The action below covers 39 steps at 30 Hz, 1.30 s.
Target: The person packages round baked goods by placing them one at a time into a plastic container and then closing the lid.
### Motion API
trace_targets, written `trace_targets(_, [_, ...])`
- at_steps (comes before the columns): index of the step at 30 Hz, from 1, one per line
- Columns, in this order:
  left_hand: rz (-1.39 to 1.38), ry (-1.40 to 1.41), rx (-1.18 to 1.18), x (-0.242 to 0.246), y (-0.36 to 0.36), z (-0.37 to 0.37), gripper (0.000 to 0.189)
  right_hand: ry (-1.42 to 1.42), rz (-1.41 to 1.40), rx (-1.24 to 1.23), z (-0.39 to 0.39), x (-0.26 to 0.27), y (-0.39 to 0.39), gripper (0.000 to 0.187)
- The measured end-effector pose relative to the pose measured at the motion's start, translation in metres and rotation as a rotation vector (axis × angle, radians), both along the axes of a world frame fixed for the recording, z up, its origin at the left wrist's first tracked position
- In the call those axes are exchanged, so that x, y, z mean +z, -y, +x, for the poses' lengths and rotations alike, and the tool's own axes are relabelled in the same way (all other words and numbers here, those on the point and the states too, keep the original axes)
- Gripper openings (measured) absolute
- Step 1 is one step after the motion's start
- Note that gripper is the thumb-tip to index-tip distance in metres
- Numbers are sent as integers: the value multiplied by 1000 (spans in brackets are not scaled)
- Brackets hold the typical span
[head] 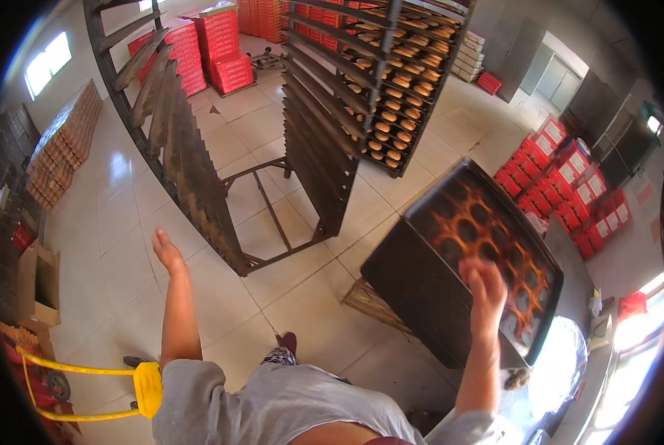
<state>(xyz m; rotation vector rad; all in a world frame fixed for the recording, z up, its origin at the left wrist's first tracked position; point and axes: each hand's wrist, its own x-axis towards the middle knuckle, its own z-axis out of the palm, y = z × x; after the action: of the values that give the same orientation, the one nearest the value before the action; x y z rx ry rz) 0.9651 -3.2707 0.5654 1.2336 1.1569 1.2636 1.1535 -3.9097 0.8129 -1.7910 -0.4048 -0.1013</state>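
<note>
My left hand [168, 250] is held out over the tiled floor, left of an unloaded dark metal bakery rack [320, 161]. Nothing is in it, and its fingers are extended. On the right, my right hand [485, 281] is blurred by motion above the top baking tray [468, 214]. Whether it touches the tray, and how its fingers are set, I cannot tell. That tray is dark, with round spots ringed by orange-brown staining. It lies on a tall dark stack [415, 283], which rests on a wooden pallet [379, 306].
Behind the unloaded rack stands another rack [398, 111] loaded with round baked goods. Red cartons are piled at the back [229, 50] and at the right [548, 172]. A yellow hand truck [148, 389] is close by my left side. Cardboard boxes [42, 286] line the left.
</note>
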Motion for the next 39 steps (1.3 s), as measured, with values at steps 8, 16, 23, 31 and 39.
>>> trace_targets(8, [45,357,-211,113,-66,98,61,-147,38,17,274,-11,-228,34])
trace_targets(16, [186,409,-366,103,-104,112,43,-395,439,-76,444,-42,-318,66])
trace_targets(23, [203,530,-138,124,-86,129,31,-268,656,69,444,-68,-360,57])
trace_targets(31, [65,645,-144,111,-164,130,34,-201,790,162,430,-50,-402,52])
trace_targets(39, [178,591,-387,102,-303,197,37,-160,750,-63,473,-60,-510,56])
